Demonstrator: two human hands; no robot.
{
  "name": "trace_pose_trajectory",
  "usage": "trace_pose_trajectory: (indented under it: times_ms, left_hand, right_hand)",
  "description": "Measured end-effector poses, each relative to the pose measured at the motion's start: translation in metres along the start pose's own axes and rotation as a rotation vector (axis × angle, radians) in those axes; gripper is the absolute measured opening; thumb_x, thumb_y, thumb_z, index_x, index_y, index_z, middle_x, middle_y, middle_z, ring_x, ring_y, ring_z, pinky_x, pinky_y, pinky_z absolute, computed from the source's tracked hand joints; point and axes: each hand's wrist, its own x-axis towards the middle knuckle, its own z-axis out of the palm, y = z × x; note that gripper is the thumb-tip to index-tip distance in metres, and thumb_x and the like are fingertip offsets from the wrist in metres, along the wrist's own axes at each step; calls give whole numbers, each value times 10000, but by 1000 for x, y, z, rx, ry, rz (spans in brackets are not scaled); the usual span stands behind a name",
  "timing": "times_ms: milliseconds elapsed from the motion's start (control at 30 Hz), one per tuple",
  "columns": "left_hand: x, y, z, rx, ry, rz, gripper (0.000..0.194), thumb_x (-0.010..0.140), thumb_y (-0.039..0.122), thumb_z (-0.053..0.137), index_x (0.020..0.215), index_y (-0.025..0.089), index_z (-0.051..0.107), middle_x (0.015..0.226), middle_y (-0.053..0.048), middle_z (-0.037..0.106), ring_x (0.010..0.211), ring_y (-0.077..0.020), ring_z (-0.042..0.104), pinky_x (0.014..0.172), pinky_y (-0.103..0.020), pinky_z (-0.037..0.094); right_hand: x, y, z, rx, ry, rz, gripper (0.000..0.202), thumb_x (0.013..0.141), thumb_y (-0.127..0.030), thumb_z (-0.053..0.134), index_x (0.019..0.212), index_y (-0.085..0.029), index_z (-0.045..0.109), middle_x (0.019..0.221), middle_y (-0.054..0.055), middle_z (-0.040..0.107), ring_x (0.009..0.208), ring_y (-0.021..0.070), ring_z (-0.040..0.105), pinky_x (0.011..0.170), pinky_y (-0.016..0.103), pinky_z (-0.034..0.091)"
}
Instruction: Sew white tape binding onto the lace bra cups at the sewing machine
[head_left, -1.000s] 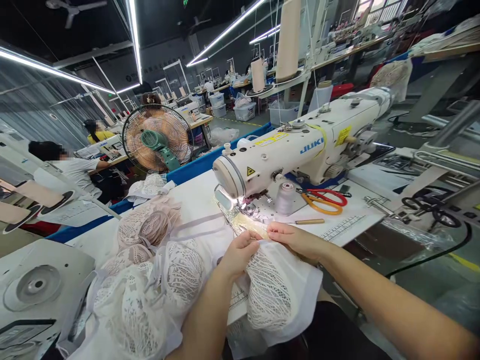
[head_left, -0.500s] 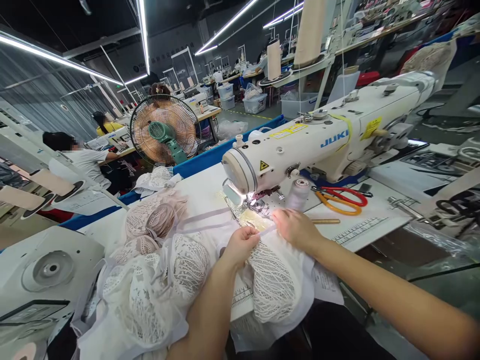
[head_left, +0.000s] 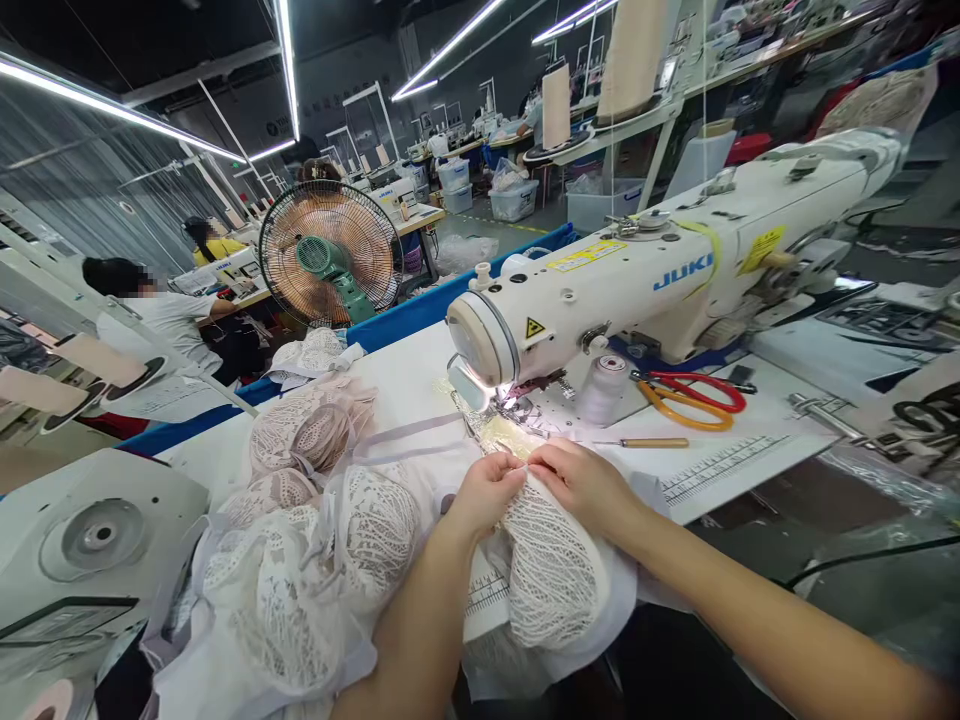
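In front of the lit needle area of a white sewing machine, my two hands meet fingertip to fingertip. My left hand pinches the upper edge of a white lace bra. Close beside it, my right hand pinches the same edge, thumb and index finger together. The bra's moulded lace cup hangs below my hands over the table's front edge. A pale strap lies on the table to the left of the needle area. What is under the presser foot is hard to make out.
White lace bras heap up on the left, with pinkish lace pieces behind. Right of the needle are a thread spool, orange-and-red-handled scissors and a wooden-handled tool. A fan stands beyond; a co-worker sits far left.
My right hand has moved left along the bra's edge, closing the gap to my left hand. The stretch of edge held between them is no longer visible. The view has shifted slightly.
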Motion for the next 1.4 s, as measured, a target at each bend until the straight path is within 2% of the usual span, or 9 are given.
trace_pose_trajectory:
  times_ms: [167, 333, 567, 667, 800, 867, 933, 1067, 1400]
  left_hand:
    - [0, -1, -1, -5, -4, -2, 265, 629, 352, 646, 725, 141, 518, 535, 49, 466, 472, -57, 381, 474, -197, 277]
    - [0, -2, 1, 14, -15, 12, 247, 637, 335, 635, 733, 143, 513, 572, 37, 495, 487, -62, 406, 480, -200, 290]
    - [-3, 1, 7, 270, 61, 139, 90, 664, 189, 557, 686, 159, 475, 554, 56, 424, 503, -63, 357, 481, -199, 257]
    - [-4, -2, 9, 420, 164, 286, 98, 660, 116, 512, 675, 176, 436, 585, 52, 411, 542, -78, 378, 508, -207, 284]
    - [-7, -7, 12, 536, 284, 484, 103, 698, 97, 475, 736, 188, 444, 672, 25, 470, 639, -111, 455, 601, -235, 357]
    - [-11, -8, 13, 579, 305, 566, 94, 715, 108, 476, 756, 191, 459, 695, 15, 492, 661, -121, 476, 621, -245, 374]
    - [-13, -10, 14, 586, 306, 613, 86, 728, 117, 479, 771, 192, 474, 703, 9, 506, 653, -121, 482, 614, -243, 385]
    - [-14, -16, 13, 486, 264, 635, 94, 754, 122, 470, 813, 190, 495, 754, -13, 545, 687, -124, 513, 636, -247, 416]
    - [-13, -7, 22, 221, 260, 496, 94, 730, 223, 577, 758, 176, 501, 662, 10, 574, 586, -98, 530, 576, -224, 426]
  right_hand:
    - [2, 3, -2, -116, 17, 81, 182, 849, -204, 327, 734, -190, 466, 787, 54, 554, 730, 182, 508, 612, 291, 365]
    - [5, 10, -12, 43, 0, 40, 163, 834, -224, 358, 705, -198, 454, 760, 32, 548, 735, 168, 508, 625, 273, 373]
    - [8, 10, -22, 344, -236, 119, 155, 842, -272, 373, 731, -210, 462, 513, -41, 533, 496, 130, 515, 531, 251, 397]
    - [-1, 9, -22, 292, -61, 20, 151, 832, -251, 412, 712, -199, 488, 641, 2, 592, 595, 136, 557, 566, 257, 429]
    - [-24, 7, -17, 108, 167, -403, 151, 847, -167, 405, 817, -187, 553, 812, 54, 621, 762, 153, 566, 649, 273, 471]
    - [-36, 5, -14, 6, 289, -523, 168, 852, -138, 408, 887, -184, 566, 860, 63, 637, 769, 153, 566, 652, 274, 483]
    - [-46, 3, -10, -89, 379, -553, 166, 851, -130, 428, 913, -178, 575, 885, 68, 646, 724, 152, 555, 606, 272, 480]
    - [-54, -3, -6, -146, 403, -560, 128, 836, -109, 462, 870, -153, 578, 883, 68, 643, 674, 147, 505, 560, 270, 450]
    - [-52, -13, -6, -109, 406, -567, 165, 842, -80, 415, 772, -132, 554, 799, 70, 607, 672, 150, 467, 567, 263, 432]
